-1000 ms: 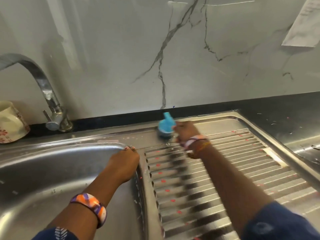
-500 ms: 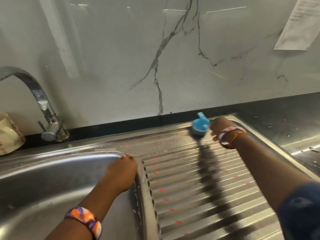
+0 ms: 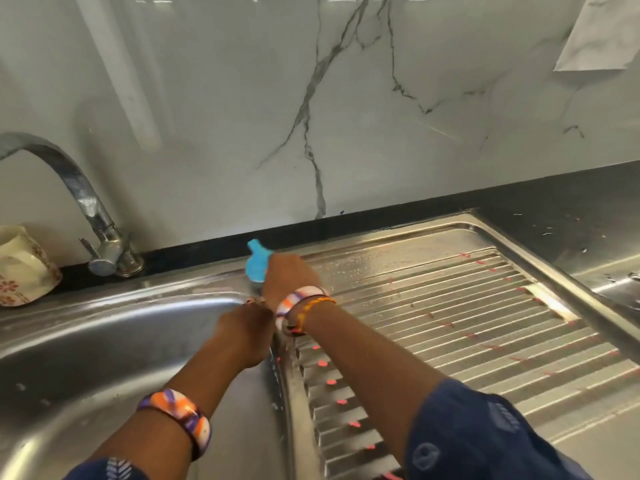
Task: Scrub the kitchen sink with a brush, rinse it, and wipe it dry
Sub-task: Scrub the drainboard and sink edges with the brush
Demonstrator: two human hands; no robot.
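Observation:
My right hand (image 3: 285,275) grips a small blue brush (image 3: 257,263) and presses it on the steel ledge at the back, between the sink bowl (image 3: 114,344) and the ribbed drainboard (image 3: 460,317). The brush's bristles are mostly hidden by the hand. My left hand (image 3: 244,336) rests on the bowl's right rim, fingers curled over the edge, just below the right wrist. Both wrists wear orange, purple and white bangles.
A chrome tap (image 3: 86,209) stands at the back left, its spout arching out of frame. A cream floral cup (image 3: 20,268) sits at the far left. The marble wall (image 3: 311,116) rises behind, and a dark countertop (image 3: 571,216) lies to the right.
My right hand swept the brush right along the back ledge, then back left to the bowl's corner. My left hand stayed on the rim.

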